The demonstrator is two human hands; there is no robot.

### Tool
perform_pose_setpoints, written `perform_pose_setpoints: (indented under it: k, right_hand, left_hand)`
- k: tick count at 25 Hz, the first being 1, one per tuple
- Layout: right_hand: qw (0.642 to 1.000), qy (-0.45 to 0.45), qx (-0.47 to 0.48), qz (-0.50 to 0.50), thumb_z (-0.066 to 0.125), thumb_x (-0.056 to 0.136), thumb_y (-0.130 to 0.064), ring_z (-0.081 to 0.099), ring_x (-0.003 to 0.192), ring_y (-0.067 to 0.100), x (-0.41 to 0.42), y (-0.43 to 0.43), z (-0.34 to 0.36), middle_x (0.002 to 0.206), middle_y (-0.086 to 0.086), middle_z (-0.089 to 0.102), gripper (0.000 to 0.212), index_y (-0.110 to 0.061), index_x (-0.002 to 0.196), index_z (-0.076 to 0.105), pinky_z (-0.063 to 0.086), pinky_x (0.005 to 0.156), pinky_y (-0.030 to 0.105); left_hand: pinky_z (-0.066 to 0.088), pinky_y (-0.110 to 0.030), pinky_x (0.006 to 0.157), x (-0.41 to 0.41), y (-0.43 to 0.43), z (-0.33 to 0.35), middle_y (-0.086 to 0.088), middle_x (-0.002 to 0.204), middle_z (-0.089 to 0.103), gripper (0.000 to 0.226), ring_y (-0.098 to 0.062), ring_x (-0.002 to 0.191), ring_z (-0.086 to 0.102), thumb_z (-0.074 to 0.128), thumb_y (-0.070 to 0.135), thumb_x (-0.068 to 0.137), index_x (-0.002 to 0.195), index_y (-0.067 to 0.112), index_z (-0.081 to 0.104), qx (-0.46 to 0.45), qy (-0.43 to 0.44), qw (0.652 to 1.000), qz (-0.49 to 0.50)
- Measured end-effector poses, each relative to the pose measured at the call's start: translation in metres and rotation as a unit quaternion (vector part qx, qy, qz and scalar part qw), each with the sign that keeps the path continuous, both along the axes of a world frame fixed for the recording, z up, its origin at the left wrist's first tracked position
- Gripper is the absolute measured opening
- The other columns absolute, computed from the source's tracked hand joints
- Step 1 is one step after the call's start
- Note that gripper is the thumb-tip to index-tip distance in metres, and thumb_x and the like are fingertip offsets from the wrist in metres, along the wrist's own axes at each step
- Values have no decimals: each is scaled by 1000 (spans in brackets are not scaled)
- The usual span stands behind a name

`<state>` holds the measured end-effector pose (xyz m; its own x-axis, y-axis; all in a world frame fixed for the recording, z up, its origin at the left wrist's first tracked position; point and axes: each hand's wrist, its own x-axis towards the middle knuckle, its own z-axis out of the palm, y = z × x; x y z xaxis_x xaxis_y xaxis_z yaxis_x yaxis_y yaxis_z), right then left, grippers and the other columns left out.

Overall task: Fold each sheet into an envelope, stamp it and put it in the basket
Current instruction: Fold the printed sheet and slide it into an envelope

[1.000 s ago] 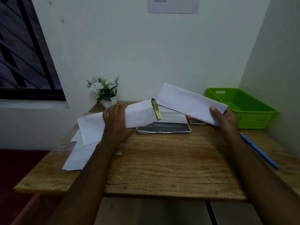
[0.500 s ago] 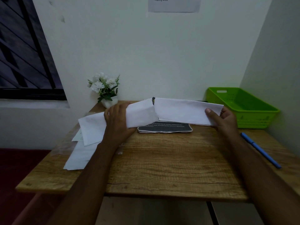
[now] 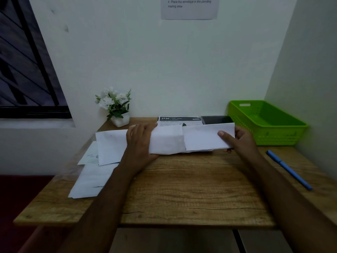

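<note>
My left hand [image 3: 140,143] grips a white envelope [image 3: 167,141] at its left end, the open mouth facing right. My right hand [image 3: 238,139] pinches a folded white sheet [image 3: 204,137] by its right end, thumb on top. The sheet's left end meets the envelope's mouth, and I cannot tell how far in it goes. Both are held low over the wooden desk [image 3: 182,189]. The green basket [image 3: 284,128] stands at the back right with nothing visible in it.
Loose white sheets [image 3: 91,176] lie on the desk's left side. A printed form [image 3: 175,120] and a dark pad [image 3: 217,119] lie behind the hands. A blue pen [image 3: 290,169] lies at the right, and a small potted plant [image 3: 116,106] stands by the wall.
The folded sheet swung down from a tilt to level and its left end came up to the envelope's mouth. Both hands sank closer to the desk.
</note>
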<state>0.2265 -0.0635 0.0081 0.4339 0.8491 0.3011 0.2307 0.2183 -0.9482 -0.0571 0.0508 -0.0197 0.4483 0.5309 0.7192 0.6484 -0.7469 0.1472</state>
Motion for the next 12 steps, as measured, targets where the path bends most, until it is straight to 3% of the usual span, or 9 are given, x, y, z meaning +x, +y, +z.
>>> perform_pose_setpoints:
  k: [4, 7, 9, 12]
  right_hand:
    - [995, -35, -47, 86, 55, 95, -22, 63, 59, 8, -11, 0, -4, 86, -4, 69, 23, -18, 118, 59, 42, 49, 30]
    - [993, -16, -76, 84, 46, 99, -28, 64, 62, 9, -11, 2, -2, 95, -1, 64, 22, -24, 119, 56, 43, 52, 30]
    - [994, -12, -87, 61, 48, 98, -30, 64, 66, 14, -4, 5, -3, 97, 5, 63, 19, -21, 112, 58, 43, 54, 31]
    - [996, -2, -81, 45, 58, 94, -25, 60, 63, 14, 5, 5, -5, 84, 4, 63, 9, -17, 92, 62, 41, 56, 29]
  left_hand:
    - [19, -42, 109, 1, 0, -2, -4, 129, 43, 80, -19, 122, 34, 75, 39, 66, 135, 17, 40, -1, 9, 1000, 1]
    - [20, -41, 108, 0, 1, -1, -5, 129, 43, 80, -20, 122, 34, 74, 40, 66, 134, 16, 40, -9, 4, 1000, 6]
    - [18, -40, 108, -1, 0, 1, -8, 129, 44, 80, -20, 122, 33, 72, 42, 65, 134, 15, 40, -7, -4, 1000, 11]
    - [16, -44, 108, -1, -2, 2, -10, 131, 44, 82, -20, 123, 30, 69, 46, 64, 133, 14, 41, 4, -9, 1000, 27]
